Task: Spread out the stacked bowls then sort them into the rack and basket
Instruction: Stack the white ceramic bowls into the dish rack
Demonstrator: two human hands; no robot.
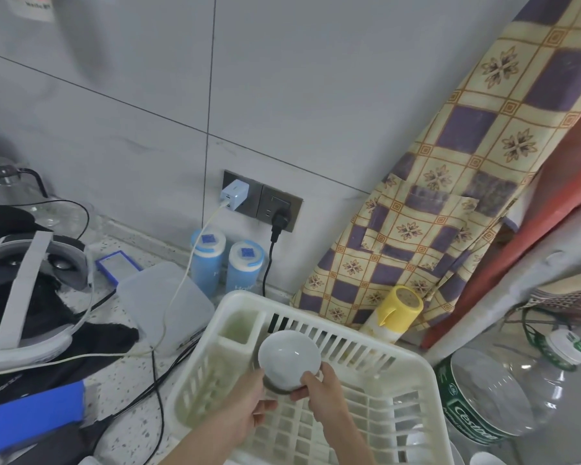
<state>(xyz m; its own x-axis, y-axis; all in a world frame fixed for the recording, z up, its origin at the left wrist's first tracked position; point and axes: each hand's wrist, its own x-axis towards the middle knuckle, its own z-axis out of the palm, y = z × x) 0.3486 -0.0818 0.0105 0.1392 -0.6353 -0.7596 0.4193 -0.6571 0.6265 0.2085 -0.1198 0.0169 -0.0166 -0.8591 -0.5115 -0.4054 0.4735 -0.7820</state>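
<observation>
A pale glazed bowl [289, 359] is held on its side over the white plastic dish rack [413, 360], its opening facing me and a dark foot ring at its lower edge. My left hand [245, 411] supports it from the lower left, fingers curled under its rim. My right hand [319, 384] grips it from the right, fingers wrapped over its side. The bowl hovers near the rack's back left, beside the small cutlery compartment [237, 325]. No stack of bowls or basket is in view.
A yellow-capped spray can [394, 312] and a patterned cloth [450, 203] stand behind the rack. Large clear water bottles [493, 397] crowd its right. Left of it lie cables, a clear lidded box [158, 300], a headset [31, 290], two blue canisters [225, 266].
</observation>
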